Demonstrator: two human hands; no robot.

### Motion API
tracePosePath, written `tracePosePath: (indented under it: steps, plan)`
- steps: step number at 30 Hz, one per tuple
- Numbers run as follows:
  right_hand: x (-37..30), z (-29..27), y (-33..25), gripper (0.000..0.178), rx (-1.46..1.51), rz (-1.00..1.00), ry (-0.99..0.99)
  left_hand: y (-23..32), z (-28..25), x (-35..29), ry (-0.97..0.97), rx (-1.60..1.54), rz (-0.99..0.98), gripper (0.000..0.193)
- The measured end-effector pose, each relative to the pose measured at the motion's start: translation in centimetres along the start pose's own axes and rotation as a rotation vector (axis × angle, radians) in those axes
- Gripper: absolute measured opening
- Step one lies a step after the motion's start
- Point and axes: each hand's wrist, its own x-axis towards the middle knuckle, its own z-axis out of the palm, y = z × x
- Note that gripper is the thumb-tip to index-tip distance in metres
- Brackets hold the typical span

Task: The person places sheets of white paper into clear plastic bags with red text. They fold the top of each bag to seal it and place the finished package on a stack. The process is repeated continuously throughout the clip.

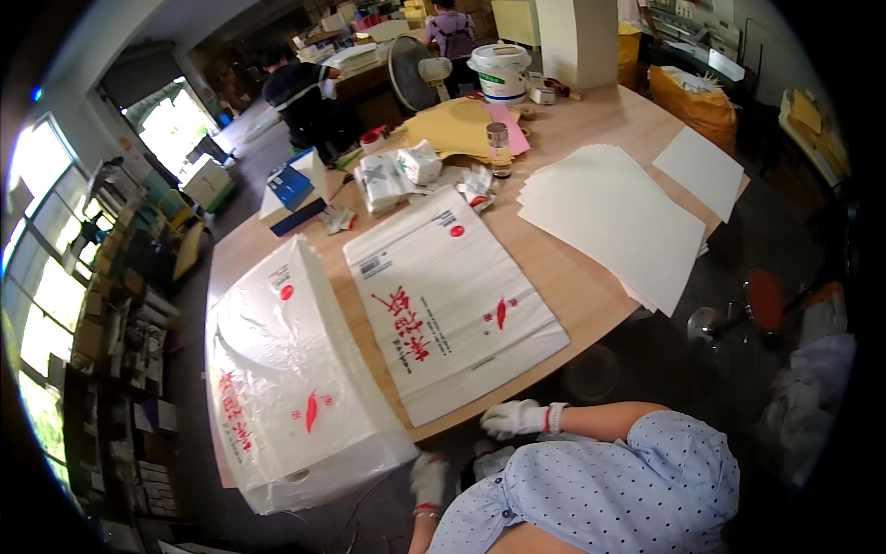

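My left hand (428, 478), in a white knitted glove, is below the table edge beside the near corner of a plastic-wrapped stack of white printed bags (309, 369). Its fingers are too blurred to read. Close to the table's front edge, my right hand (515, 419) wears a matching glove with a red-striped cuff. Its fingers are loosely curled, with nothing visible in them. A flat white bag (452, 305) with red and black print lies between the wrapped stack and a fanned pile of white sheets (609, 217). Neither hand visibly touches the bag.
Across the wooden table (563, 323) are crumpled white packs (397, 175), a clear cylinder (498, 150), yellow paper (452, 129), a white bucket (499, 74) and a blue-and-white box (292, 189). A fan (413, 74) and two people stand beyond. A stool (764, 300) is at right.
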Motion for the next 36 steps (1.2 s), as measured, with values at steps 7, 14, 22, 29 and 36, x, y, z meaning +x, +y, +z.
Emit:
tracePosePath:
  steps: [7, 14, 22, 29, 36]
  plan:
    - [-8.9, -5.9, 4.3, 0.026, 0.379, 0.431, 0.445, 18.7, 5.9, 8.8, 0.325, 0.401, 0.769, 0.017]
    - [-1.1, -7.7, 10.2, 0.029, 0.869, 0.178, 0.006, 22.0, 4.5, 13.9, -0.256, 0.278, 0.418, 0.024]
    - [4.7, -11.8, -2.7, 0.015, -0.677, 0.078, 0.721, 23.1, 1.0, 18.4, -0.293, -1.518, 0.3, 0.011]
    - [6.0, -10.1, -9.0, 0.025, -0.762, -0.941, 0.879, 28.2, -0.3, 18.5, -0.23, -0.86, 0.297, 0.01]
    - [6.3, -11.5, -3.3, 0.028, -0.812, -0.171, 0.487, 38.0, -8.1, 9.7, -0.035, -0.939, 0.651, 0.038]
